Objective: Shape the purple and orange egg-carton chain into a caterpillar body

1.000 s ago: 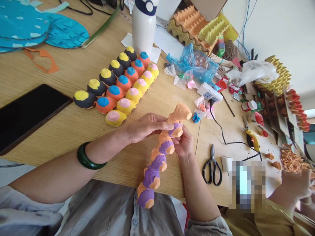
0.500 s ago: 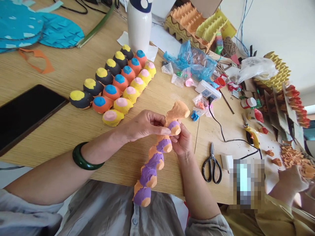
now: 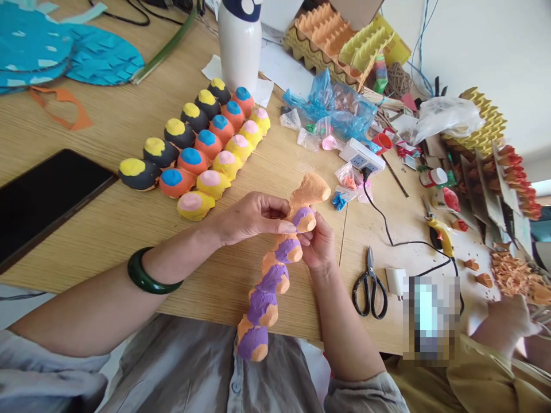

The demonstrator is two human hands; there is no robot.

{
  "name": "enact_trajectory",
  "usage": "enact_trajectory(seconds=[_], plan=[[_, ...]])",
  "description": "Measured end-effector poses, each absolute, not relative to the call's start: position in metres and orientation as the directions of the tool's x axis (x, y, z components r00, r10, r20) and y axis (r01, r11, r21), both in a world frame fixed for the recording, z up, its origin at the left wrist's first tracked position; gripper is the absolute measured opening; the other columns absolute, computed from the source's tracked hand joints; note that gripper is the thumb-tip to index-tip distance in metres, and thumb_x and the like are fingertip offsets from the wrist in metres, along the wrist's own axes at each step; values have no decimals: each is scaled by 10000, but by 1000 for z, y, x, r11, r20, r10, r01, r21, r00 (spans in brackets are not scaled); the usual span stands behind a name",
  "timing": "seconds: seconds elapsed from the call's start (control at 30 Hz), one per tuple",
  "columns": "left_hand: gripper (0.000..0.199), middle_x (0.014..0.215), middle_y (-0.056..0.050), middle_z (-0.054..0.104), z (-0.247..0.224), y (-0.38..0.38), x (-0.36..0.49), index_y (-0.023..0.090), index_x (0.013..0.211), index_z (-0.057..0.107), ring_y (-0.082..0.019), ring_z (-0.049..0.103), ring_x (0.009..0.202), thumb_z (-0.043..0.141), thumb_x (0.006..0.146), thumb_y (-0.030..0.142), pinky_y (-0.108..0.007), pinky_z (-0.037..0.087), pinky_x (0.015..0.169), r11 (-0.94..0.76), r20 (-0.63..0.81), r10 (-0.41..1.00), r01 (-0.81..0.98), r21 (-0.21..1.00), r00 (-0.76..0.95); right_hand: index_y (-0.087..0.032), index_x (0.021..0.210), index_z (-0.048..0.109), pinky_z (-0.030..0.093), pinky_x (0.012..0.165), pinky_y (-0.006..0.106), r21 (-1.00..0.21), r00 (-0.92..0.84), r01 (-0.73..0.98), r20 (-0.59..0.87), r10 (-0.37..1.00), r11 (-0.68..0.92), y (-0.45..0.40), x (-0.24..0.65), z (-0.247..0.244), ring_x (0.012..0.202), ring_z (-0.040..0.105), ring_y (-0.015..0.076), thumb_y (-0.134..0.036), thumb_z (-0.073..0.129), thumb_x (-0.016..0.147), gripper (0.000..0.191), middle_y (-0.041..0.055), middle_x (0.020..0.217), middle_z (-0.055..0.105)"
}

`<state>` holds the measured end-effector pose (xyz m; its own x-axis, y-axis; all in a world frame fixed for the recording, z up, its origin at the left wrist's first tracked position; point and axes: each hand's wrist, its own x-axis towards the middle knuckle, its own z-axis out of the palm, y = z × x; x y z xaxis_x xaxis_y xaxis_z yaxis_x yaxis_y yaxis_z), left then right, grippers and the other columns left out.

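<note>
A bumpy strip of egg carton (image 3: 274,278), orange and coated in purple on all but its top bump, slants from mid-table down over my lap. My left hand (image 3: 253,218) pinches it near the upper end, thumb on a purple bump and fingers behind. On the other side my right hand (image 3: 319,238) grips the same bump, some of its fingers hidden by the strip. Beyond my left hand stand three rows of coated carton bumps: black with yellow tops (image 3: 177,133), orange with blue tops (image 3: 206,142), and yellow with pink tops (image 3: 226,163).
Black-handled scissors (image 3: 369,287) lie right of my right forearm, near a white plug adapter (image 3: 395,282). A power strip (image 3: 362,156) trails a cable to a yellow glue gun (image 3: 441,234). A dark phone (image 3: 55,201) lies left; a white bottle (image 3: 240,46) stands behind. A co-worker's hand (image 3: 503,321) is at right.
The lower end of the strip has swung slightly to the right. Both hands keep their hold in nearly the same place; the view has shifted a little.
</note>
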<state>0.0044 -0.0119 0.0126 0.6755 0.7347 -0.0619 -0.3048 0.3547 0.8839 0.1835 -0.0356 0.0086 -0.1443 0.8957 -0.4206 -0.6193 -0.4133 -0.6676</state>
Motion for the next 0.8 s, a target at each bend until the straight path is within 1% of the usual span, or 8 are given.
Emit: enact_trajectory(seconds=[0.1,0.17,0.3,0.37,0.47,0.53,0.7,0.8], plan=[[239,913,-71,845,12,-12,5,137,886,842,-200,784,831,976,757,288,-285,650,785,306,-65,783,-292,906,618,-228,634,447,205,340,124,-695,-105,-602,-420,901,-394,-37,182,11,458,72,55,-355,852,865,483,-136,511,241],[243,893,-68,840,12,-11,4,139,886,846,-200,780,817,981,753,292,-288,649,775,313,-67,784,-300,901,618,-228,643,446,197,345,128,-714,-90,-588,-410,907,-381,-38,182,13,461,76,53,-360,845,872,479,-135,523,249],[204,913,-75,846,12,-9,1,148,908,853,-225,799,873,951,793,285,-320,652,843,410,-69,708,-330,850,703,-224,655,494,210,355,138,-760,-93,-561,-335,938,-328,-43,184,15,463,105,44,-358,879,797,432,-130,530,306],[229,897,-81,842,14,-9,-1,147,901,859,-220,789,849,942,796,333,-308,640,826,465,-80,679,-343,816,730,-222,679,533,227,361,145,-783,-86,-547,-300,950,-297,-45,184,16,462,127,43,-368,892,774,400,-124,540,339],[308,856,-87,835,16,-10,0,166,885,869,-206,748,761,930,792,453,-275,609,727,528,-168,689,-329,783,705,-222,717,569,241,372,153,-810,-82,-512,-285,955,-286,-47,183,18,455,154,48,-389,888,800,369,-123,547,337],[305,842,-84,831,18,-10,1,186,863,869,-204,732,738,926,791,477,-267,595,696,552,-228,694,-301,777,683,-221,733,586,243,378,156,-822,-89,-492,-280,956,-287,-48,182,18,455,165,49,-405,894,807,367,-124,546,332],[259,874,-77,830,18,-9,2,179,857,869,-212,749,804,944,768,411,-285,605,780,533,-216,697,-292,794,684,-222,737,589,243,386,159,-826,-91,-483,-284,954,-292,-48,181,17,456,174,49,-432,909,799,388,-124,544,333],[260,852,-65,821,17,-9,1,174,843,862,-197,741,793,969,747,390,-277,594,775,561,-225,680,-297,773,698,-223,735,587,243,387,164,-828,-80,-483,-284,956,-286,-48,181,17,455,178,49,-444,908,796,395,-124,540,334]])
